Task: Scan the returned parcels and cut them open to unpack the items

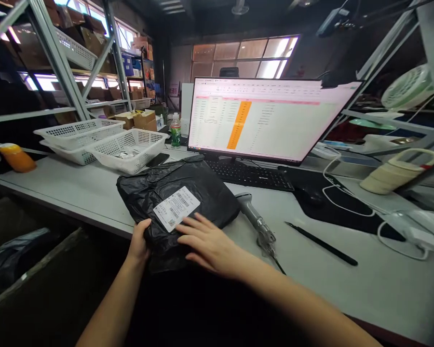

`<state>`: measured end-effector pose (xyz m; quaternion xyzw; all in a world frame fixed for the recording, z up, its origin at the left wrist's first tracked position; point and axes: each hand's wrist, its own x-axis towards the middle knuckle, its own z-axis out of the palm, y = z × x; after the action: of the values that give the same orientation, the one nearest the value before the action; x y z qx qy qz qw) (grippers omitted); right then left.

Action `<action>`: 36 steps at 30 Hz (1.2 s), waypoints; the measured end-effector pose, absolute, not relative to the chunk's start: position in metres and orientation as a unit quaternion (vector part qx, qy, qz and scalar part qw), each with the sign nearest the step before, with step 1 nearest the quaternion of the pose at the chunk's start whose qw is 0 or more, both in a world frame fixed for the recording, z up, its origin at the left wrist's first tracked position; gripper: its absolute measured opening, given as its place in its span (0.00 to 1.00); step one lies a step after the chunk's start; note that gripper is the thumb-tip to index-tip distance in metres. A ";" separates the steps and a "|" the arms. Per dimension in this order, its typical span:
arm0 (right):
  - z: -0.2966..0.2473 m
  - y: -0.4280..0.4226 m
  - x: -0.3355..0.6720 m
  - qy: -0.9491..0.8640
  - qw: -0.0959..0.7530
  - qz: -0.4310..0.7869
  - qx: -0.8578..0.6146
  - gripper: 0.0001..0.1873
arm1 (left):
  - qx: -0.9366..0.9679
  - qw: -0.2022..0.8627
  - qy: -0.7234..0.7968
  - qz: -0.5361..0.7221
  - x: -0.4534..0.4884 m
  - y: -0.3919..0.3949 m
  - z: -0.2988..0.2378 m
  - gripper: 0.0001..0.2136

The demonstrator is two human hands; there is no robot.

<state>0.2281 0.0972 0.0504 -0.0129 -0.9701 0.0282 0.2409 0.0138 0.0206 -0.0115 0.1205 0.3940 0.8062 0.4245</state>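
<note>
A black plastic mailer bag [213, 188] lies partly on the desk, its near end reaching over the front edge. On its upper face is a white shipping label [177, 208] with barcodes. My left hand [140, 241] grips the bag's near left side, thumb on top and the other fingers hidden beneath. Flat on the bag, with fingers stretched out, my right hand [211, 246] touches the label's lower right corner. A grey barcode scanner [255, 217] rests right of the bag, and farther right lies a slim black pen-like tool [321, 243].
Behind the bag stand a monitor [267, 120] and a keyboard [251, 174]. White plastic baskets [130, 149] and a green-labelled bottle [175, 130] are at the back left. A mouse [309, 193], white cables [347, 198] and a cream cup-like container [394, 171] occupy the right side.
</note>
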 end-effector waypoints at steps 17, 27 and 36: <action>0.080 0.169 0.339 -0.596 0.332 0.580 -0.445 0.38 | 0.098 0.396 0.398 0.822 0.020 0.014 -0.011 0.18; 0.130 0.101 0.301 -0.690 0.220 0.625 -0.291 0.47 | 0.096 0.371 0.431 0.817 0.020 0.012 -0.002 0.15; 0.116 0.117 0.336 -0.706 0.302 0.545 -0.337 0.47 | 0.106 0.269 0.535 0.793 0.017 0.008 -0.009 0.09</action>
<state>0.3365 0.1167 0.1157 -0.3368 -0.7059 0.5450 0.3020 0.0167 0.0081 -0.0087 0.1064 0.5353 0.7935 0.2693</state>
